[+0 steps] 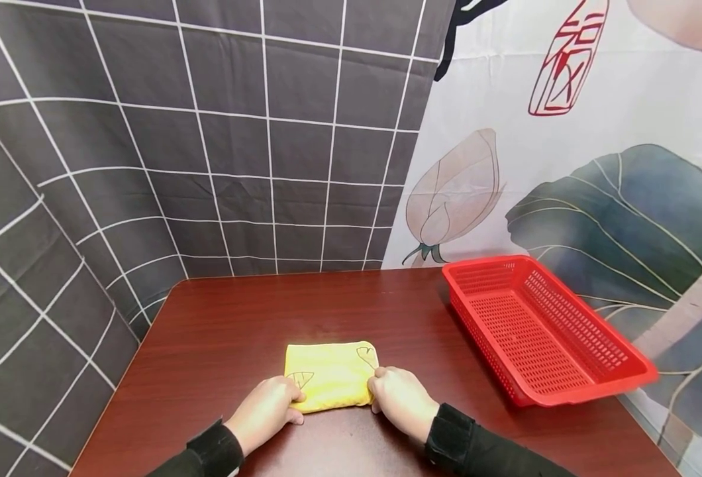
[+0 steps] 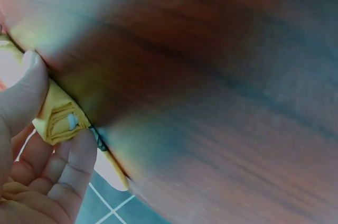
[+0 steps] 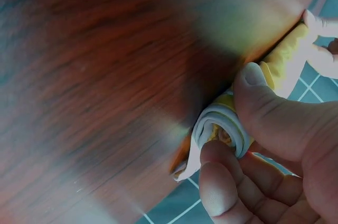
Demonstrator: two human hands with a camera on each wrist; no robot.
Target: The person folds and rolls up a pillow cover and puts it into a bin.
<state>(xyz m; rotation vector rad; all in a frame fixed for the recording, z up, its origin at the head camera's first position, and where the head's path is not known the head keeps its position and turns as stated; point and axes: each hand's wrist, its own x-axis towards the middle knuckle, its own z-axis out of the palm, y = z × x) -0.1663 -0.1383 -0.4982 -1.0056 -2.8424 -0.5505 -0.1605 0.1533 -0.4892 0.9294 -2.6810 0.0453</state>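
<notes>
A folded yellow cloth (image 1: 331, 375) with leaf outlines lies near the front edge of the dark wooden table (image 1: 238, 318). My left hand (image 1: 267, 409) pinches its near left corner; in the left wrist view the thumb and a finger clamp the folded yellow cloth (image 2: 57, 118). My right hand (image 1: 400, 397) pinches the near right corner; the right wrist view shows thumb and forefinger squeezing the layered edge of the cloth (image 3: 224, 123), white and yellow folds showing. Both arms wear black sleeves.
A red slotted plastic basket (image 1: 542, 331) stands empty at the table's right side, reaching past the right edge. Grey grid curtains hang behind and to the left; a printed lotus curtain hangs on the right.
</notes>
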